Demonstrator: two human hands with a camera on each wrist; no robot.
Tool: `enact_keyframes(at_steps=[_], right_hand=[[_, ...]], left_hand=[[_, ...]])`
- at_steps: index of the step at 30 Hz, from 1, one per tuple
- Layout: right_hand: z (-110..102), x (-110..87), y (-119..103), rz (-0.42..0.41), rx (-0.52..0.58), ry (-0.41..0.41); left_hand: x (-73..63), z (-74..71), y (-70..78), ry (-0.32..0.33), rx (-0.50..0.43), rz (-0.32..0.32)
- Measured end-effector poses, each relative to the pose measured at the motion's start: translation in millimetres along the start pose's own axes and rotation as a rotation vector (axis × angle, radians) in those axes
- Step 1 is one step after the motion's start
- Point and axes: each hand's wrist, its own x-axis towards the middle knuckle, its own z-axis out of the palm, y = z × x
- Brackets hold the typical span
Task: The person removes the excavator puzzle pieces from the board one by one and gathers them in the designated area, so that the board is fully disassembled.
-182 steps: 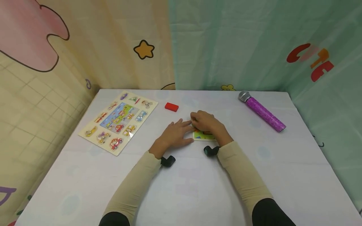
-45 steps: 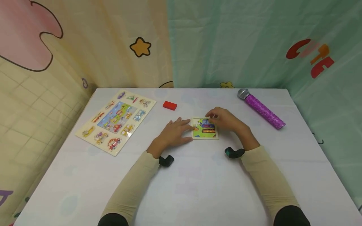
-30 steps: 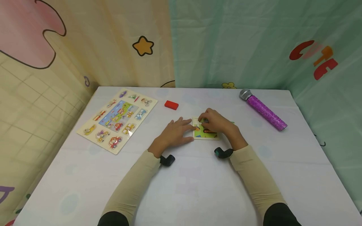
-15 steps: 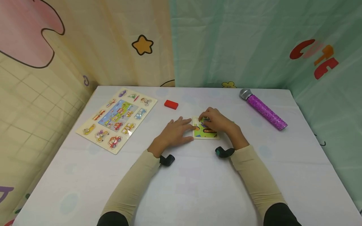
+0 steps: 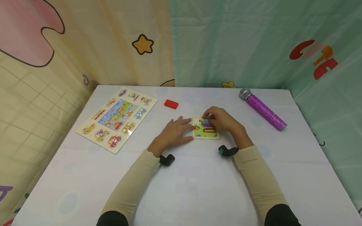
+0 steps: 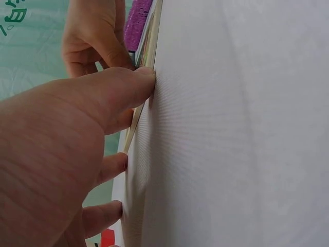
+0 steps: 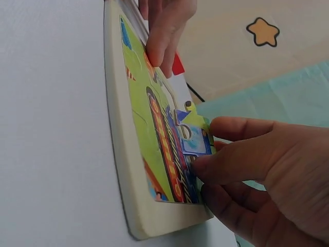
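Note:
A small wooden jigsaw puzzle point(image 5: 205, 135) with a bulldozer-like picture on green lies flat in mid-table, in a pale frame point(image 7: 119, 149). My left hand point(image 5: 174, 134) rests at its left side, fingers spread. One left fingertip lies on the picture's left edge; the left thumb point(image 6: 136, 82) is at the frame's edge. My right hand point(image 5: 223, 119) is over the puzzle's upper right. In the right wrist view its thumb and fingers pinch a jigsaw piece point(image 7: 194, 140) with a blue window and green edge, raised and tilted over a pale gap in the upper part of the picture.
To the left lies a larger peg-style puzzle board point(image 5: 133, 128) with vehicle pictures. A red block point(image 5: 171, 104) is at the back, behind my hands. A purple glitter microphone point(image 5: 264, 110) lies back right. Printed curtains point(image 5: 226, 47) stand behind the white table point(image 5: 192, 188).
My right hand, which covered the puzzle's upper left earlier, moved right, came back over the top, and has now shifted slightly right again, showing more picture. My left hand stays in place.

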Motion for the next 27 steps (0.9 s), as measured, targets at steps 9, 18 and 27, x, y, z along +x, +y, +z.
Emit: enact_keyframes(at_steps=[9,18,27], right_hand=[[-1.3,0.0,5.8,0.045,0.03,-0.001],[-1.8,-0.1,6.9,0.042,0.023,0.014],[-38.4,-26.3,16.1,0.021,0.011,0.197]], left_hand=[[-1.2,-0.4,0.9,0.001,0.003,0.004],[-2.0,0.7,-0.4,0.001,-0.006,0.002],[-1.6,-0.8,0.4,0.004,0.003,0.009]])
